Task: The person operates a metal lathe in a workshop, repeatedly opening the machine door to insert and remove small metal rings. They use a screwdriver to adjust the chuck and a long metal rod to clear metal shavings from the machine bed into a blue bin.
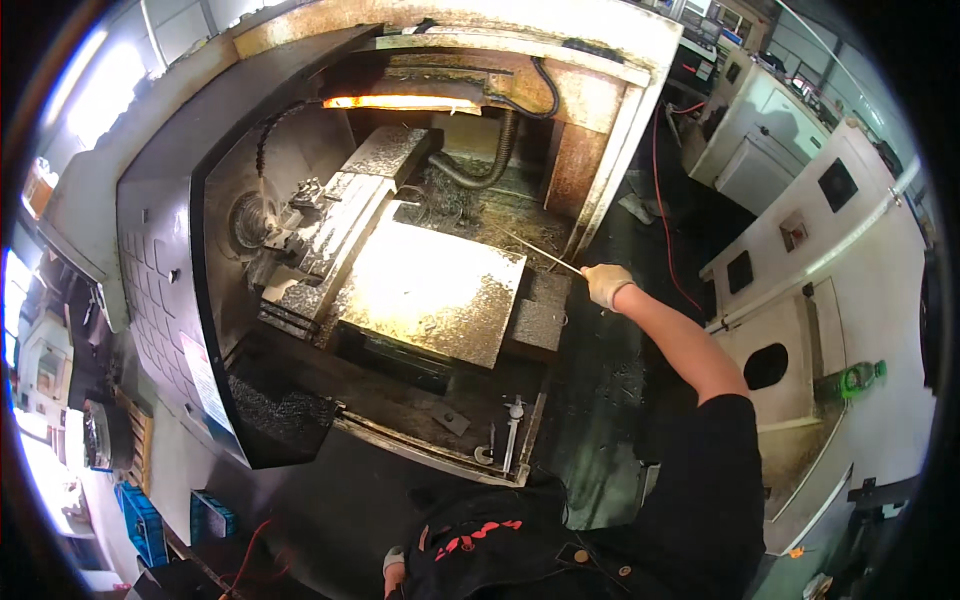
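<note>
My right hand (606, 286), in a pale glove, is closed around one end of a thin rod (545, 254). The rod slants up and left into the open lathe, over dark metal chips (440, 200) piled behind a bright chip-covered plate (430, 290). Whether its tip touches the chips, I cannot tell. Left of the plate are the machine's chuck (250, 220) and tool slide (345, 225). Low beside my body, my left hand (394, 556), also gloved, shows only in part; its fingers are too small and hidden to read.
On the lathe's front ledge lie a caliper (513, 435), a micrometer (485, 450) and a small dark block (452, 420). A dark sliding door (165, 300) stands on the left. White cabinets (790, 300) line the right, with a green bottle (858, 379) and a red hose (662, 215).
</note>
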The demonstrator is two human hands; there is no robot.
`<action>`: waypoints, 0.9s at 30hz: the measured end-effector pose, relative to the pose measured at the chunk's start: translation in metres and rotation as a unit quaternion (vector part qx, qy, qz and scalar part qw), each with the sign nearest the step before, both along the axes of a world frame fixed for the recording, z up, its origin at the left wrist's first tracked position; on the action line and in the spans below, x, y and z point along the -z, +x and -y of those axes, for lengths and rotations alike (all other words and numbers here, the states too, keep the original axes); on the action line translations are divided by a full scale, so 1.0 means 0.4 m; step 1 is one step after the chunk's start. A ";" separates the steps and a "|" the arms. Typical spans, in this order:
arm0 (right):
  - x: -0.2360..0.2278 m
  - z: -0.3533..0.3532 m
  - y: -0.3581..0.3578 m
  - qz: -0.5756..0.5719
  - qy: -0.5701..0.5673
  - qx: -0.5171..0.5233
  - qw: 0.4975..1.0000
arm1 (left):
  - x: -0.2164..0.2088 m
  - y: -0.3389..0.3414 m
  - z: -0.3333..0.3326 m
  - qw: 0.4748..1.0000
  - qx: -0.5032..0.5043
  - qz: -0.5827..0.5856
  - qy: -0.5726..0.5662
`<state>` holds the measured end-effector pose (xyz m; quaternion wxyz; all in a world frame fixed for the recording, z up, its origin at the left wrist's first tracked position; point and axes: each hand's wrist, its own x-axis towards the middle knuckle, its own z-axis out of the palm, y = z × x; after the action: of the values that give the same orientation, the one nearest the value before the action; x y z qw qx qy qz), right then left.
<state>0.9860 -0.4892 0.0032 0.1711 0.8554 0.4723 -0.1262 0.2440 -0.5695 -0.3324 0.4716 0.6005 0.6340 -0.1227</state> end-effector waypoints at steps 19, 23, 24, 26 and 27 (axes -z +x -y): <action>-0.164 0.473 -0.200 0.028 -0.020 0.118 0.992 | -0.021 0.164 -0.237 0.993 0.103 0.054 0.019; -0.146 0.453 -0.202 0.043 -0.015 0.096 0.994 | -0.139 0.376 -0.287 0.970 0.144 0.168 0.096; -0.140 0.433 -0.196 0.034 -0.007 0.098 0.995 | -0.149 0.437 -0.295 0.965 0.142 0.205 0.081; -0.084 0.398 -0.182 0.032 0.000 0.110 0.993 | -0.150 0.572 -0.306 0.948 0.147 0.279 0.044; -0.068 0.378 -0.174 0.030 0.003 0.113 0.993 | -0.163 0.643 -0.306 0.938 0.146 0.314 0.026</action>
<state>0.9165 -0.6404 0.0303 0.1671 0.9074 0.3674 -0.1170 0.5012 -0.4470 -0.2673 0.6077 0.7065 0.3621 0.0209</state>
